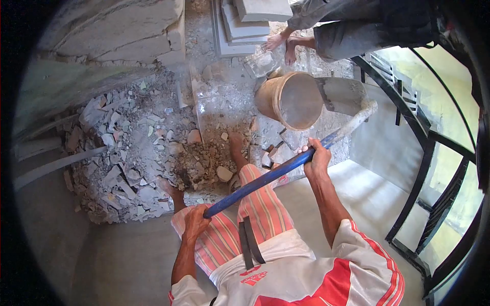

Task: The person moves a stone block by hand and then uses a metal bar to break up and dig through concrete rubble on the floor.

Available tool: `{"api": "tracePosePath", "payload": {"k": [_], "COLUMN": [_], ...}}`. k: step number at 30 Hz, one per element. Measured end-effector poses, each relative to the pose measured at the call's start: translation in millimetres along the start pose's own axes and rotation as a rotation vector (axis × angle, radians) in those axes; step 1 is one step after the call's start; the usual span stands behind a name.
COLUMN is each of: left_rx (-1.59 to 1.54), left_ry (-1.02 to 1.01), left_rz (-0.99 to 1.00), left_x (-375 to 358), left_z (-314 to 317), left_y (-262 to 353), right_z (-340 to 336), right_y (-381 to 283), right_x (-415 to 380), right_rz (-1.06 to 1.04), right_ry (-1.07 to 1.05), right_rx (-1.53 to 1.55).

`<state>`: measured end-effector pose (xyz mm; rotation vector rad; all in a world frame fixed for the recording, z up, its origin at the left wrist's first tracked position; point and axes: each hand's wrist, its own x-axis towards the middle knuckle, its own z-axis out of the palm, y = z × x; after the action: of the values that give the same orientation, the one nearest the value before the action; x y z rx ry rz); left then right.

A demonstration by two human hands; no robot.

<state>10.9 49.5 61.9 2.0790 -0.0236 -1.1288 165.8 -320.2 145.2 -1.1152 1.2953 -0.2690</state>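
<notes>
A hoe with a blue handle point(268, 177) slants across in front of me from lower left to upper right. My left hand point(196, 221) is wrapped round its near end, over my striped trousers. Farther along the handle, my right hand point(317, 156) grips it with closed fingers. The hoe's flat grey blade point(347, 95) is beyond, overlapping the right rim of a dusty tan bucket point(264, 98). The bucket is tilted, its mouth facing me and to the right.
Broken rubble point(132, 137) is heaped on the left and round my bare feet. Pale slabs point(244, 28) are stacked at the top. Another person's bare feet point(291, 48) stand beside them, beyond the bucket. A black metal railing point(416, 204) runs along the right.
</notes>
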Motion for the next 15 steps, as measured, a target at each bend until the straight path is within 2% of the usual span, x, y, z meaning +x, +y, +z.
{"api": "tracePosePath", "payload": {"k": [4,6,7,9,12,15], "left_rx": [-0.023,-0.117,-0.138,-0.251,-0.368,-0.472], "left_ry": [-0.080,-0.244,-0.223,-0.372,-0.361,-0.249], "left_rz": [-0.012,-0.047,-0.095,-0.211,-0.370,-0.487], "left_x": [-47.7,-84.2,-102.7,-142.2,-181.7,-186.2], "left_z": [-33.9,-57.3,-59.8,-58.9,-37.4,-12.1], "left_y": [-18.8,-20.6,-24.7,-32.5,-33.6,-35.0], "right_z": [17.4,34.4,42.5,57.4,87.6,135.5], "right_y": [16.4,36.7,51.4,86.1,145.6,206.4], "right_x": [-41.4,-63.3,-69.2,-75.1,-72.8,-67.9], "right_rz": [0.039,0.081,0.083,0.193,0.305,0.366], "right_ry": [-0.063,-0.108,-0.133,-0.223,-0.314,-0.376], "right_rx": [0.001,-0.114,-0.157,-0.222,-0.277,-0.552]}}
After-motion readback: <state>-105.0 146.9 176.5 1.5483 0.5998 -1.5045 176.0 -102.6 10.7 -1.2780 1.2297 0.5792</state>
